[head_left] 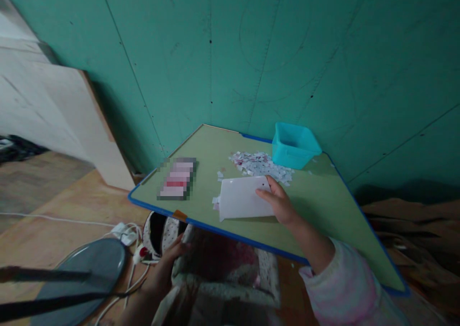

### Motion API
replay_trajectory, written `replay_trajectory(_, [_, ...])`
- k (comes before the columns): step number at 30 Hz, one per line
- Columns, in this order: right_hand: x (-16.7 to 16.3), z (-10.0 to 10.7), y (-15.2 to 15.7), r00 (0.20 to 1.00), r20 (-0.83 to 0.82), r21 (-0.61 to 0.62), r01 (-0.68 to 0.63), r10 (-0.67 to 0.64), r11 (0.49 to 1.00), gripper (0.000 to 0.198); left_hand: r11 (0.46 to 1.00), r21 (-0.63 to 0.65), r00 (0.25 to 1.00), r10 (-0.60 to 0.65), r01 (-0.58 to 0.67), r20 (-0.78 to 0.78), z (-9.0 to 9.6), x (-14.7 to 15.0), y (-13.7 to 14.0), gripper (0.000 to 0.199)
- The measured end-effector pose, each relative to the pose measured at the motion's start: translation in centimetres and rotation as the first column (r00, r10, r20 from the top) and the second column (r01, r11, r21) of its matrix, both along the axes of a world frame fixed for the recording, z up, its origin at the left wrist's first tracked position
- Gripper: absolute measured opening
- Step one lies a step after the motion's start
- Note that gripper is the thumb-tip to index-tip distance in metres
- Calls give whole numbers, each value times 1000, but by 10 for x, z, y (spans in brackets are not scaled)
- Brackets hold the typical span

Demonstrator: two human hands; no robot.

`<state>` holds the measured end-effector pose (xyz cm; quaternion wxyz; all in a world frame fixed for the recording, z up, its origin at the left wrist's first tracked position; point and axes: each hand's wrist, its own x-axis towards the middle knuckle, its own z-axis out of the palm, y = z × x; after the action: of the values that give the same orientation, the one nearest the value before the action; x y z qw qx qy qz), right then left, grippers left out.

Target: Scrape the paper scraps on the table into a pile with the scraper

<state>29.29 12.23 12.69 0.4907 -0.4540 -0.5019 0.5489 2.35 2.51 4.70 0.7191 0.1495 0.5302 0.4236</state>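
Observation:
My right hand (278, 199) grips a flat white plastic board (242, 199) by its right end, thumb on top. The board is low over the table, and a few paper scraps (216, 202) show at its left edge. Behind it a pile of small paper scraps (258, 164) is spread on the table (323, 211). Below the table's front edge, my left hand (174, 251) is closed on the left rim of a fabric-lined basket (269, 278); its fingertips are partly hidden. The dark inside of the basket has pinkish contents that I cannot make out.
A turquoise plastic bin (296, 148) stands at the table's back, against the green wall (215, 67). A blurred-out flat thing (177, 180) lies on the left. On the floor are a grey round stool seat (86, 278), white cables (132, 263) and leaning boards (82, 110).

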Motion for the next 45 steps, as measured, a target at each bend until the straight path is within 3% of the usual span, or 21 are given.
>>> replay_trajectory(5, [1,1,0,999,8,39,46,-47,998,20,999,34,999,-35,34,15,7,2,-1,47])
replay_trajectory(16, [6,9,3,993,72,29,94,-96,995,18,1000,0,1000,2,-2,-24,4,2,0,43])
replay_trajectory(29, [7,13,0,990,139,-1,-21,21,1000,19,999,39,999,33,-33,-5,12,9,1,39])
replay_trajectory(36, [24,19,7,972,214,16,97,-98,995,20,996,44,997,81,-80,-10,18,10,-1,12])
replay_trajectory(42, [33,20,11,940,297,86,149,-168,985,22,995,-3,994,101,-101,-41,16,9,-2,33])
replay_trajectory(45, [31,18,10,946,255,124,175,-202,977,23,995,-2,993,104,-104,-49,14,10,-2,31])
